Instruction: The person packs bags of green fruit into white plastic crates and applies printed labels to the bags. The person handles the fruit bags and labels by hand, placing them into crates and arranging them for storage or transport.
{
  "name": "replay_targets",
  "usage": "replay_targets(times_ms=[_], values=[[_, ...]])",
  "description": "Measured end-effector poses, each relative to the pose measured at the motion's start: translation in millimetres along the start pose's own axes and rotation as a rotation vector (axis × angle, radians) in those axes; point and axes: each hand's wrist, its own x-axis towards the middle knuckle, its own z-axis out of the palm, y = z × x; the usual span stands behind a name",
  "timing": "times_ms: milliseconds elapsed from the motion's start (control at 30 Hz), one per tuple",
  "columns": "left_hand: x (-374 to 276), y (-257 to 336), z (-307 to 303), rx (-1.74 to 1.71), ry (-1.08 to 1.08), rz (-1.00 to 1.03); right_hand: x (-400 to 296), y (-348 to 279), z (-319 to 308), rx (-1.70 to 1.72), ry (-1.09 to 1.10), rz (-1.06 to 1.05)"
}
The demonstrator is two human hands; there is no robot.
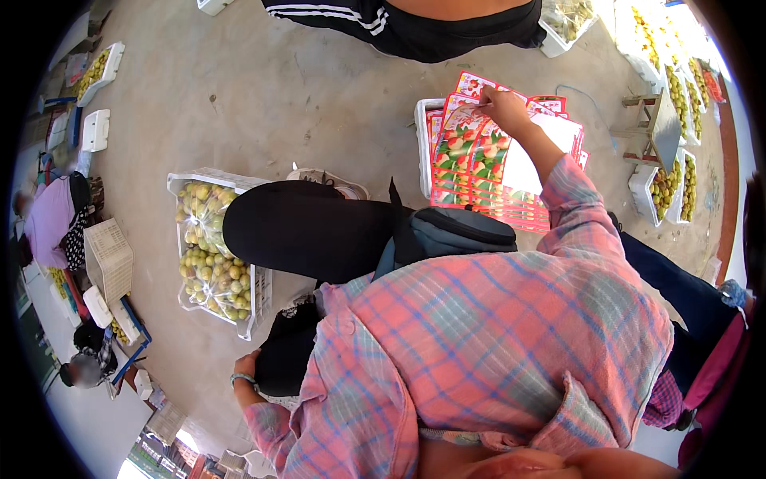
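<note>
My right hand [504,109] pinches the upper edge of a printed sheet [459,145] with pictures of red and yellow fruit. The sheet lies over a fanned stack of similar red-edged sheets, one showing a blank white face, on a white foam box [423,149]. My left hand [246,365], with a band at the wrist, rests against my black-clad knee; its fingertips are hidden. In front of my knees is a white plastic crate [262,299] with clear plastic bags of yellow-green fruit [214,278]. A grey-blue waist bag [461,230] sits at my hip.
A person in black striped trousers [443,30] is close at the top. Fruit-filled white boxes [643,191] and a small wooden stool [661,129] stand at right. Other people [51,221] are at far left near a cream crate [111,260]. A person's dark-clad leg [676,281] is behind me.
</note>
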Motion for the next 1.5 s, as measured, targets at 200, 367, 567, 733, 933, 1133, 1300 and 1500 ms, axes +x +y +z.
replay_targets(times_ms=[200,367,567,733,933,1133,1300,1500], values=[[19,147,-100,-1.043,0.54,0.242,-5,-201,-168,0.152,0.259,-0.347],[-61,254,-182,-1.359,0.484,1.097,14,-412,-184,0.931,0.095,-0.732],[-91,227,-174,-1.746,0.986,1.167,0,-592,-137,1.06,-0.012,-0.806],[-118,135,-128,-2.043,1.03,1.077,0,-690,-26,0.905,0.103,-0.863],[-77,74,-83,-1.771,1.378,0.601,-60,-699,98,0.376,0.243,-1.34],[-41,72,-64,-1.327,1.553,0.418,-153,-681,172,0.583,-0.349,-1.385],[-40,61,-46,-1.288,1.543,0.425,-160,-686,192,0.532,-0.237,-1.557],[-50,61,-43,-1.433,1.342,0.333,-159,-686,195,0.502,-0.146,-1.658]])
